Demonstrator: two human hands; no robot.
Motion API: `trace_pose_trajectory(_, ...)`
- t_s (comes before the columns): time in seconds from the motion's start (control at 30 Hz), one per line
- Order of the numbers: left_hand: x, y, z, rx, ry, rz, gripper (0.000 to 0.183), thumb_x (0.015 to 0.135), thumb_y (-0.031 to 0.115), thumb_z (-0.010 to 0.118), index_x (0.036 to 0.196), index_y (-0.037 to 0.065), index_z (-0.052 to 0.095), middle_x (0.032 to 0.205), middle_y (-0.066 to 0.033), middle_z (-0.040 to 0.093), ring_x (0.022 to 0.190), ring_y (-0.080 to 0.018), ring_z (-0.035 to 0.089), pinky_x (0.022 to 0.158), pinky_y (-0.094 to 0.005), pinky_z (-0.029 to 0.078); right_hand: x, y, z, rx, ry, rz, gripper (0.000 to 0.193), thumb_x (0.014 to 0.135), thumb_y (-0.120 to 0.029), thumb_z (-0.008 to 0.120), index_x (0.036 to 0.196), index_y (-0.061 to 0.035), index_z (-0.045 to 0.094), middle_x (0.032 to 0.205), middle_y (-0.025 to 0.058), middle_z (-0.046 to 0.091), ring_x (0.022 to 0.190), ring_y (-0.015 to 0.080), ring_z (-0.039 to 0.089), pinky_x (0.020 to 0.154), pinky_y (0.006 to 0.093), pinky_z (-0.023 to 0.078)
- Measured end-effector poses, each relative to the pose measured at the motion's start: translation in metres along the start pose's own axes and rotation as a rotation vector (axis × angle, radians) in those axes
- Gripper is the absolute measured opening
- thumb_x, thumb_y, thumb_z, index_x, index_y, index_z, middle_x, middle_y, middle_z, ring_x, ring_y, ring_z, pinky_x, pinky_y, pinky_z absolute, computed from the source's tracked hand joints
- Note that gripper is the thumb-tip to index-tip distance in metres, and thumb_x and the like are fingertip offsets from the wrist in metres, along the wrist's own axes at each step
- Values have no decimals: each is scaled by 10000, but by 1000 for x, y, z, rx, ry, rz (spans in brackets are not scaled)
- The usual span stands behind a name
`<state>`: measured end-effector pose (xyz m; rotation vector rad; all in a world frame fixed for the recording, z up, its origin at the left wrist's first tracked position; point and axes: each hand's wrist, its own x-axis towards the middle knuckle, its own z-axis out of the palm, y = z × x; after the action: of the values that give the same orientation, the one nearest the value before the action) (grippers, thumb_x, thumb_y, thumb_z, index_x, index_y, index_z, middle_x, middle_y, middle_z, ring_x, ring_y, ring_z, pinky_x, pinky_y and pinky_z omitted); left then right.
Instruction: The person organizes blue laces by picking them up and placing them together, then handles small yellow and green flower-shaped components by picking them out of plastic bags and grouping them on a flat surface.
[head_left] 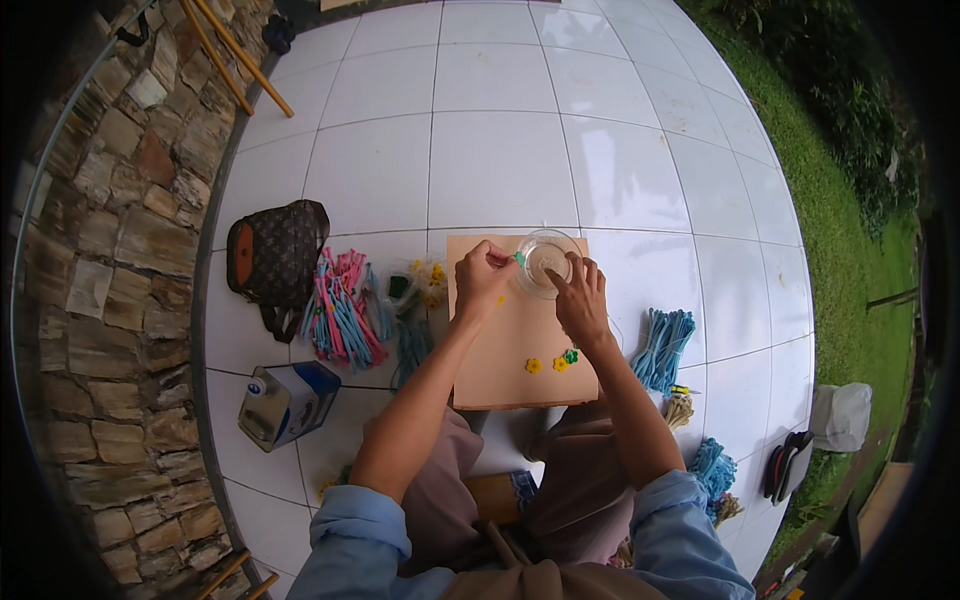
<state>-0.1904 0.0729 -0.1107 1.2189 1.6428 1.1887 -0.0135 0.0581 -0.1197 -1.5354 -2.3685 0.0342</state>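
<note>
My left hand (482, 272) is closed in a pinch on a small green flower (520, 258), held at the left rim of a clear round bowl (529, 287). At the bowl's right side is my right hand (582, 298), its fingers apart and one fingertip over or in the bowl; I see nothing held in it. Under both hands lies a brown cardboard sheet (490, 360). Nearer to me on the sheet are yellow flowers (534, 366) and a green flower (571, 356). What the bowl holds is too small to tell.
Left of the cardboard lie pink and blue bundled strands (345, 305), clear bags with small yellow pieces (432, 280), a brown bag (290, 250) and a metal can (288, 405). Blue bundles (662, 350) and a yellow-handled tool (681, 391) lie on the right.
</note>
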Motion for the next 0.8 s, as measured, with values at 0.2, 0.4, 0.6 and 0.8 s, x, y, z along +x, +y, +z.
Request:
trace_pose_trajectory(0.2, 1, -3, 1, -39, -10, -8, 155, 700, 131, 683, 742, 6, 603, 668, -91, 644, 632, -179, 641, 600, -289, 503, -1, -1, -1, -24, -18, 4, 419, 700, 4, 523, 1079, -129, 641, 1210, 120, 428, 1113, 316, 397, 914, 428, 360)
trace_pose_trajectory(0.4, -1, 0, 1, -39, -57, -68, 148, 722, 117, 685, 775, -5, 619, 688, -83, 649, 632, -148, 635, 595, -258, 504, 7, -7, -14, 46, 38, 82, 375, 706, 4, 535, 1056, -99, 621, 1197, 131, 448, 1089, 315, 410, 903, 438, 361)
trace_pose_trajectory(0.6, -4, 13, -1, -175, -153, -265, 130, 771, 95, 669, 813, -26, 649, 740, -73, 654, 668, -115, 630, 618, -223, 516, 20, -30, -53, 235, 262, 33, 401, 671, 39, 532, 1041, -92, 614, 1202, 138, 443, 1086, 334, 408, 910, 446, 368)
trace_pose_trajectory(0.8, -7, 19, 0, -341, -165, -368, 164, 778, 114, 651, 819, -44, 664, 747, -89, 662, 676, -130, 639, 657, -226, 527, 17, -37, -55, 105, 232, -83, 378, 676, 13, 550, 1019, -115, 643, 1231, 128, 436, 1142, 323, 392, 955, 457, 334)
